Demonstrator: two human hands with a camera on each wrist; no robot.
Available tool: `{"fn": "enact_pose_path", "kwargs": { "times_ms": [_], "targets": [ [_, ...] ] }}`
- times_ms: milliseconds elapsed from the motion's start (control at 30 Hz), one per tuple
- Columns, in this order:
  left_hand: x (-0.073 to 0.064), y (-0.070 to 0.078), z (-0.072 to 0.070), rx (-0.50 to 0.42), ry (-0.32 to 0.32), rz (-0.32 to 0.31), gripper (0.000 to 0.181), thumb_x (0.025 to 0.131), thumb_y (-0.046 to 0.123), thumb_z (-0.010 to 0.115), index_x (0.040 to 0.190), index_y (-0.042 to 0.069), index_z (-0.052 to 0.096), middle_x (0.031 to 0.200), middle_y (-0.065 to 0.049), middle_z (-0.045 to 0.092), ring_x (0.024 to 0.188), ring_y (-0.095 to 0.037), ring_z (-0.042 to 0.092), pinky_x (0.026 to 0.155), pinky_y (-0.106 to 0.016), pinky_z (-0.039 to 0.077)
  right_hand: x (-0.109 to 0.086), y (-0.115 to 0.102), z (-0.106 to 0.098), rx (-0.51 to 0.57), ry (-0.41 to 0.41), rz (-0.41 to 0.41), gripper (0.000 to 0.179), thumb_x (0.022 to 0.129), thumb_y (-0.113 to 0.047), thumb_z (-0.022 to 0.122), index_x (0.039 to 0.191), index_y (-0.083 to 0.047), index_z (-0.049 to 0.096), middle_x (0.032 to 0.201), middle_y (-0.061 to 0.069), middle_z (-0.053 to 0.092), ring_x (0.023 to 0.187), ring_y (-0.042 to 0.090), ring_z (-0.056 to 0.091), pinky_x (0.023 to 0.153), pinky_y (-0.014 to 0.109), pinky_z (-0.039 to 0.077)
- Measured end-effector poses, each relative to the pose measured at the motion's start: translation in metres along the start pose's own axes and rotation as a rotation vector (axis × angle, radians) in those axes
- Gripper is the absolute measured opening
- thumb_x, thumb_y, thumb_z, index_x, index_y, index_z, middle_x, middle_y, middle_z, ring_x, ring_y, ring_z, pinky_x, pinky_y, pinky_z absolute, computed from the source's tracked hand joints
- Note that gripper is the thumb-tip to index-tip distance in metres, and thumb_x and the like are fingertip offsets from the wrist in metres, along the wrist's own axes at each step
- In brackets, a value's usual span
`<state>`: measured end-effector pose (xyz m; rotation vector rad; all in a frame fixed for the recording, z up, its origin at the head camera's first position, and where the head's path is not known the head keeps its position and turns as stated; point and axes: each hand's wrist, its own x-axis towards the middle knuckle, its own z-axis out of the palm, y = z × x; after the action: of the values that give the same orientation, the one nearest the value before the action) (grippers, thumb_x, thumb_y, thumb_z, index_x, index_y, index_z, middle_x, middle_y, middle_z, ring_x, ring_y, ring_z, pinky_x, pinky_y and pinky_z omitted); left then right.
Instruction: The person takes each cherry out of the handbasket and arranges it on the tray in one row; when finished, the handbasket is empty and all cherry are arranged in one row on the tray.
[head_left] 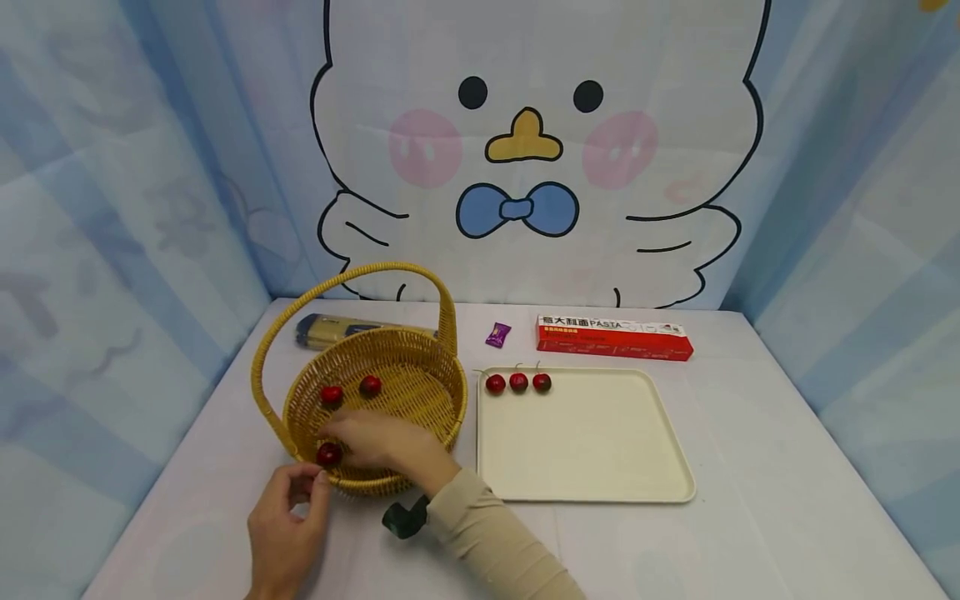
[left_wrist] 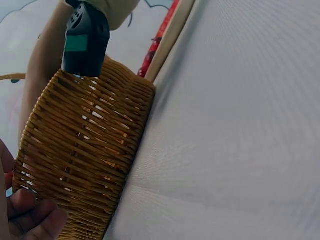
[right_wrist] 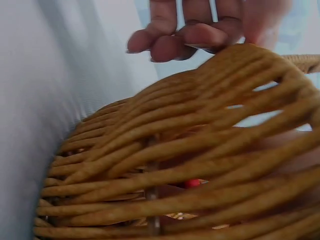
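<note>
A yellow wicker basket [head_left: 375, 333] with a tall handle stands at the left of the table. Inside lie a cherry [head_left: 332, 396] and another cherry [head_left: 370, 386] toward the back. A third cherry [head_left: 328, 454] sits by the front left wall, between both hands. My left hand [head_left: 288, 517] grips the basket's front rim between thumb and fingers; its fingertips [left_wrist: 47, 220] show against the outer weave. My right hand [head_left: 375, 437] reaches down into the basket beside the third cherry. Its fingertips are mostly hidden, and I cannot tell whether they hold anything.
Right of the basket is a cream tray [head_left: 585, 442] with three stemmed cherries [head_left: 518, 382] along its back left edge. Behind are a red pasta box [head_left: 615, 338], a purple wrapped candy [head_left: 498, 335] and a long pack [head_left: 330, 331]. A dark device [head_left: 406, 518] is at my right wrist.
</note>
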<state>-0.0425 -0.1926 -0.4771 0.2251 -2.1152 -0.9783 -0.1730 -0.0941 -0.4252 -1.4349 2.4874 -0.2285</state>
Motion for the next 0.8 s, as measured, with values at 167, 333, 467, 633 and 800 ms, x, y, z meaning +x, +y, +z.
{"fn": "enact_pose_path", "kwargs": {
  "times_ms": [167,333,467,633,800],
  "targets": [
    [0.001,-0.001,-0.001,-0.046,0.024,0.051,0.014,0.080,-0.008,0.070,0.091,-0.001,0.065,0.075,-0.002,0.062,0.071,0.014,0.049,0.063,-0.006,0.045,0.003,-0.001,0.002,0.000,-0.031,-0.045,0.023,0.096,-0.021,0.068,0.118,-0.024,0.068,0.110,-0.012,0.066,0.098,-0.001,0.059,0.086,0.011,0.047],
    [0.001,-0.002,-0.001,-0.049,0.025,0.051,0.014,0.080,-0.009,0.070,0.091,0.000,0.065,0.075,-0.002,0.062,0.071,0.013,0.049,0.062,-0.006,0.045,0.003,-0.001,0.002,0.030,-0.028,-0.068,0.015,0.095,-0.018,0.068,0.110,-0.021,0.069,0.103,-0.012,0.066,0.089,-0.002,0.057,0.079,0.009,0.045],
    [0.000,-0.001,-0.001,-0.025,0.007,0.019,0.014,0.082,-0.008,0.069,0.092,0.000,0.064,0.076,-0.002,0.062,0.071,0.013,0.049,0.062,-0.006,0.045,0.002,0.001,0.003,0.046,-0.002,-0.060,0.017,0.093,-0.019,0.071,0.109,-0.022,0.066,0.103,-0.012,0.063,0.090,-0.002,0.055,0.077,0.009,0.044],
    [0.000,-0.001,0.000,-0.015,-0.009,0.010,0.013,0.082,-0.008,0.069,0.092,-0.001,0.063,0.076,-0.002,0.062,0.071,0.012,0.049,0.062,-0.007,0.046,-0.004,0.004,0.000,0.042,0.028,-0.039,0.029,0.093,-0.020,0.072,0.120,-0.023,0.063,0.116,-0.011,0.063,0.102,-0.001,0.058,0.087,0.011,0.047],
    [0.000,0.000,-0.001,0.002,-0.031,-0.012,0.013,0.083,-0.006,0.069,0.093,0.000,0.063,0.077,-0.001,0.062,0.071,0.011,0.049,0.061,-0.008,0.047,-0.014,0.012,-0.009,0.074,0.074,-0.028,0.037,0.095,-0.021,0.069,0.130,-0.021,0.061,0.130,-0.007,0.058,0.114,0.003,0.058,0.097,0.014,0.048]
  ]
}}
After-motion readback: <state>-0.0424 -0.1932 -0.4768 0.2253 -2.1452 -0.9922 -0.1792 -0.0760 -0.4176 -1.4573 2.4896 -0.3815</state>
